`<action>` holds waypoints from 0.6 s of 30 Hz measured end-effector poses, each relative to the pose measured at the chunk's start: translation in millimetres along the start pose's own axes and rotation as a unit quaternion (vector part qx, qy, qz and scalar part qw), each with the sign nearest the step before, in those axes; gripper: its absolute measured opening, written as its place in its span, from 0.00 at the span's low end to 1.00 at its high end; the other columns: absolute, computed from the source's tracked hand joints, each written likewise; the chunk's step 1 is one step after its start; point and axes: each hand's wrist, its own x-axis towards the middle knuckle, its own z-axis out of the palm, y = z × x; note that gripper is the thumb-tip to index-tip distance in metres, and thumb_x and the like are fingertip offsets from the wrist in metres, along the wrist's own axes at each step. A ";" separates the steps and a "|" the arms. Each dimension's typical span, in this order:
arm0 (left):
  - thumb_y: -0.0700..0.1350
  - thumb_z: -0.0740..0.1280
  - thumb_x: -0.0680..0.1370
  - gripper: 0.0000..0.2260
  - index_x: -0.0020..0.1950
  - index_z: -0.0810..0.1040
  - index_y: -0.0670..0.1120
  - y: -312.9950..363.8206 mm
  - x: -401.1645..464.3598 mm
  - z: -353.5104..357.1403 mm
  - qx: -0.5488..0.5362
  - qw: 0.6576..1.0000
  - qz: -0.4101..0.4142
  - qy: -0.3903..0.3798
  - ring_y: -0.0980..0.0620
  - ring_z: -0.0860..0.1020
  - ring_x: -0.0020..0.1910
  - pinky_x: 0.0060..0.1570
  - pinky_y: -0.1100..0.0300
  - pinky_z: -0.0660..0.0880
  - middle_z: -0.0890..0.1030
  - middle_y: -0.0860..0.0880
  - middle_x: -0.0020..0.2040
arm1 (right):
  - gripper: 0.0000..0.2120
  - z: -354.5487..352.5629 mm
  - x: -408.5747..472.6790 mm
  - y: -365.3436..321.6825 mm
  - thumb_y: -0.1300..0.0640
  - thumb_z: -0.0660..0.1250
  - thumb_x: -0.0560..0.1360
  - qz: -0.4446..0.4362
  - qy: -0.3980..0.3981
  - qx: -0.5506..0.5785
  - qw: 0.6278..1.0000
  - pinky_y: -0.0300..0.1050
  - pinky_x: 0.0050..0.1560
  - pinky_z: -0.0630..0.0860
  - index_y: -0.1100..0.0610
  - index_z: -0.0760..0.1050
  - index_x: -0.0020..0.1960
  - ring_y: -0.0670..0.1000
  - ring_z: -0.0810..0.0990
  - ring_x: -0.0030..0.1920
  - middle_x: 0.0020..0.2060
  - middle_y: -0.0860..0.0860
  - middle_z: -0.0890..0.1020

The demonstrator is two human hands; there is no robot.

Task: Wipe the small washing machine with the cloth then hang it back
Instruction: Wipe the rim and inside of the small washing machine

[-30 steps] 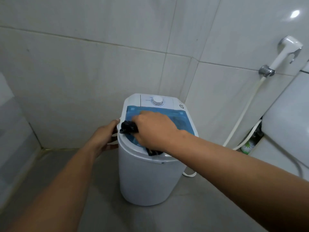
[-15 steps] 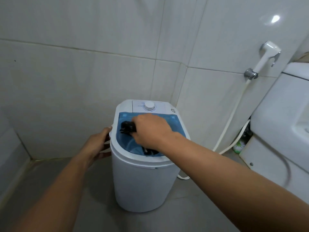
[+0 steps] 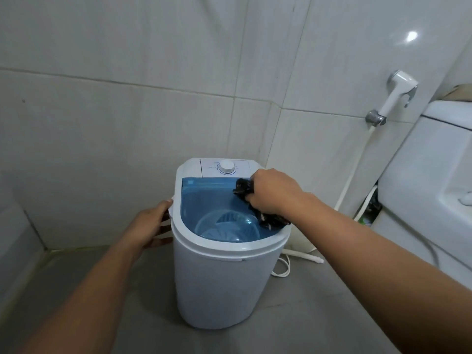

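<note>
On 1 washing machine, right hand grips 1 cloth; left hand braces, fingers straight.

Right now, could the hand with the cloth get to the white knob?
Probably yes. The right hand, gripping the cloth, sits just beside the knob, and nothing lies between them.

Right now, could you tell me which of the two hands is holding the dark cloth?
The right hand grips the dark cloth on the blue lid's right side; the left hand only steadies the washing machine.
</note>
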 end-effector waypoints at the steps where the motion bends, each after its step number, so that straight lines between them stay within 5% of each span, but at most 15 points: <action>1: 0.58 0.67 0.81 0.19 0.58 0.86 0.45 -0.6 0.4 0.3 -0.001 1.000 0.003 0.003 0.48 0.83 0.47 0.44 0.53 0.82 0.88 0.49 0.53 | 0.09 1.5 -3.7 6.1 0.49 0.68 0.75 -0.008 0.001 -0.012 1.000 0.46 0.38 0.71 0.54 0.76 0.51 0.57 0.76 0.41 0.40 0.51 0.77; 6: 0.59 0.67 0.81 0.19 0.58 0.86 0.45 -0.8 -0.1 1.5 -0.003 1.000 0.002 0.008 0.47 0.84 0.47 0.44 0.52 0.82 0.88 0.49 0.52 | 0.09 -1.9 -1.7 29.2 0.47 0.68 0.74 -0.007 -0.003 0.036 0.999 0.47 0.40 0.75 0.51 0.78 0.50 0.58 0.80 0.46 0.46 0.53 0.83; 14: 0.59 0.68 0.80 0.18 0.56 0.86 0.46 -4.6 5.5 -0.4 0.005 1.000 0.005 0.007 0.47 0.83 0.47 0.47 0.51 0.82 0.88 0.50 0.53 | 0.10 -5.3 -41.5 -10.9 0.48 0.68 0.75 -0.246 -0.040 0.034 0.968 0.54 0.49 0.78 0.49 0.79 0.54 0.54 0.79 0.51 0.48 0.48 0.79; 18: 0.60 0.68 0.80 0.19 0.58 0.86 0.46 -3.4 5.7 -2.0 0.011 1.000 0.000 -0.001 0.48 0.83 0.48 0.47 0.51 0.82 0.88 0.51 0.54 | 0.10 -27.2 -18.3 -8.6 0.47 0.70 0.75 -0.210 -0.139 -0.004 0.968 0.47 0.46 0.77 0.52 0.79 0.51 0.55 0.80 0.46 0.43 0.49 0.82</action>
